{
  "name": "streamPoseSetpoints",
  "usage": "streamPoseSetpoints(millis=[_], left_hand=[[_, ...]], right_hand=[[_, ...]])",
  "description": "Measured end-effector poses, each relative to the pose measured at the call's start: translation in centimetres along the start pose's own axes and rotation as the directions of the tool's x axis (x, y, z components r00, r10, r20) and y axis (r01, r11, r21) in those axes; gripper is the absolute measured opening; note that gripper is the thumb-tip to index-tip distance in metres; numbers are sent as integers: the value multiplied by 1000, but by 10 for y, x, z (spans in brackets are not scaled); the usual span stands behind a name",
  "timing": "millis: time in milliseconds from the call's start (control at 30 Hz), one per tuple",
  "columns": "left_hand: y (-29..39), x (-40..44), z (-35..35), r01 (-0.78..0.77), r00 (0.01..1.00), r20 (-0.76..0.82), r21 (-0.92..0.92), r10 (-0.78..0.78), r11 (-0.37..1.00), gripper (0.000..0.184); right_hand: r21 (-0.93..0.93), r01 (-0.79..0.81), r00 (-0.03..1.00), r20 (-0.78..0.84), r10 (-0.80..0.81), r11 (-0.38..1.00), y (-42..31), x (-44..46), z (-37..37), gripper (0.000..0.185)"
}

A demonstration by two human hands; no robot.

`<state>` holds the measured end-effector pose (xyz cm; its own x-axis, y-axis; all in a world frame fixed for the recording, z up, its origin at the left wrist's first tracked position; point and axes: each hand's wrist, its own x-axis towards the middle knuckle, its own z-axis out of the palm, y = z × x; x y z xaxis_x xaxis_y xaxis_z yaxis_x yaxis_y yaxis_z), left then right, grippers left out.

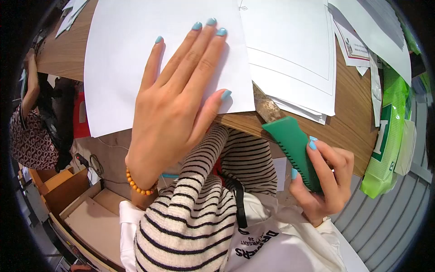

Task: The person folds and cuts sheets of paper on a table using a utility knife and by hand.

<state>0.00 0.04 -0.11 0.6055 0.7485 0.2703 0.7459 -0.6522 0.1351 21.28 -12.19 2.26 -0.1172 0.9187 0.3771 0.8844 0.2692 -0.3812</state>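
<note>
My left hand [174, 95] lies flat with fingers stretched out on a white sheet of paper [113, 54], holding it against the wooden table. My right hand [328, 174] is closed around the handle of a green-handled knife [294, 149] with a ridged grip. Its wide, stained metal blade [267, 106] points up and left over the table edge. The blade's far end meets the right edge of the white sheet, and its tip is hidden there. A stack of printed sheets [290, 59] lies just right of the white sheet, close to the blade.
The wooden table [349, 122] ends just above my lap. A green plastic package [385, 145] and loose papers [376, 31] are at the right. Another person [34, 131] is at the far left. An open wooden drawer [95, 217] stands at lower left.
</note>
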Motion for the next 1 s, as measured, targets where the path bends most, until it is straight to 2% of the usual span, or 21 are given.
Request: streamPoseSetpoints(millis=[467, 767, 867, 1000], left_hand=[[1, 0, -2, 14, 999, 29, 13, -15, 1000, 51], [1, 0, -3, 16, 999, 34, 1, -16, 1000, 50], [1, 0, -2, 13, 999, 30, 5, -14, 1000, 50], [1, 0, -1, 14, 1000, 25, 7, -14, 1000, 50]], right_hand=[[35, -32, 999, 3, 32, 999, -2, 6, 2, 45], [-9, -36, 999, 20, 37, 999, -1, 3, -11, 45], [-68, -9, 999, 31, 11, 998, -8, 9, -14, 44], [-39, 34, 999, -30, -35, 999, -1, 12, 1, 43]])
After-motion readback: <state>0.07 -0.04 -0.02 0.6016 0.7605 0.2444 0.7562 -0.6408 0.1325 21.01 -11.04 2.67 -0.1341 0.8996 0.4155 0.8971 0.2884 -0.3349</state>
